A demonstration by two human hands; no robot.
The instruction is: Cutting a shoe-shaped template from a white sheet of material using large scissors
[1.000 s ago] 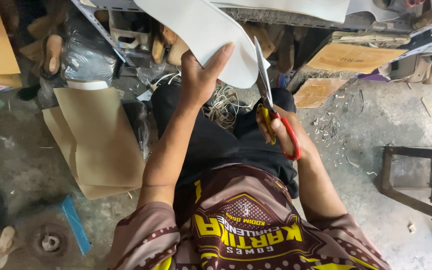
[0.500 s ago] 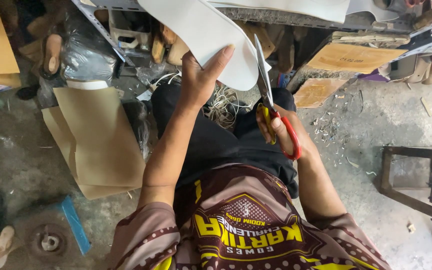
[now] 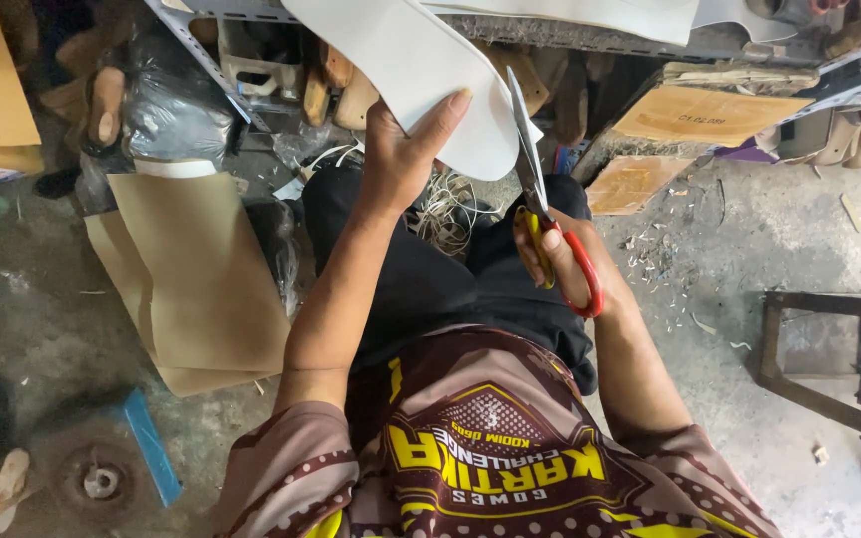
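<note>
While the left hand (image 3: 403, 159) pinches the white sheet (image 3: 430, 75) with thumb on top and fingers hidden beneath, the right hand (image 3: 560, 264) is closed through the red and yellow handles of the scissors (image 3: 540, 214), blades lying along the sheet's right edge. The sheet is held up over the black-trousered lap, its top running out of view. Just behind it a metal shelf frame (image 3: 201, 50) crowds in with wooden shoe lasts (image 3: 336, 90). Brown card sheets (image 3: 201, 279) lean close on the left. Scraps litter the concrete floor (image 3: 710, 289) on the right, open as far as a dark wooden stool (image 3: 819, 349).
</note>
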